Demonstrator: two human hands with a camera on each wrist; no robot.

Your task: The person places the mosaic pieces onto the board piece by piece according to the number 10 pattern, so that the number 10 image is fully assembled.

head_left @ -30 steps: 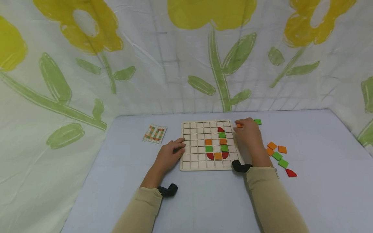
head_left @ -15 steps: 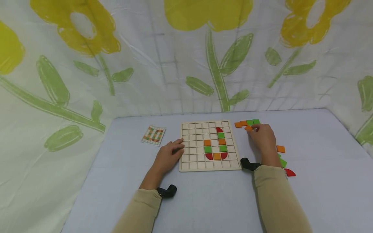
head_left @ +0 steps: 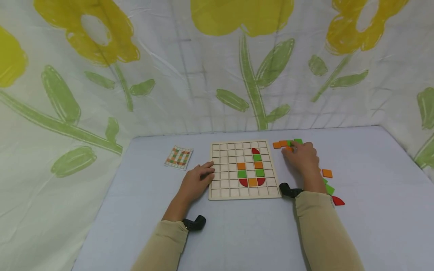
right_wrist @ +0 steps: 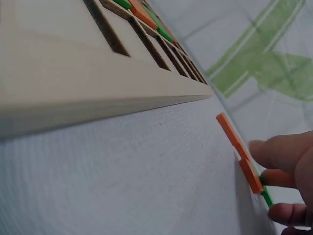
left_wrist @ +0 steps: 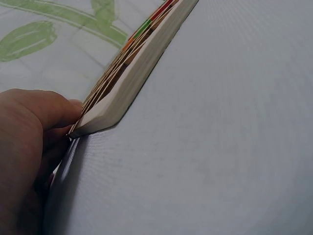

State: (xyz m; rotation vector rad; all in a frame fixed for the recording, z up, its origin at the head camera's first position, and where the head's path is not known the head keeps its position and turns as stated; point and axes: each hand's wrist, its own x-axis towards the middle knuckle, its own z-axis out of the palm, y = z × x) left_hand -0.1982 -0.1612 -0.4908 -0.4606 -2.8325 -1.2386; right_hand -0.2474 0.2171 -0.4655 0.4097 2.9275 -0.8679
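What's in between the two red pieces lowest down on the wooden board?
One orange square tile! It sits between the left red quarter-circle tile and the right red quarter-circle tile, as the head view shows.

Room before grid board [head_left: 225, 171], between sleeves [head_left: 325, 229]; left hand [head_left: 196, 180] bars left edge; right hand [head_left: 304, 159] partly blocks tile row [head_left: 283, 143].

A pale tabletop [head_left: 237, 233] bears a gridded wooden board [head_left: 225, 166], a small patterned card [head_left: 179, 157] on its left and, on its right, loose coloured tiles [head_left: 327, 173], partly hidden and hard to count.
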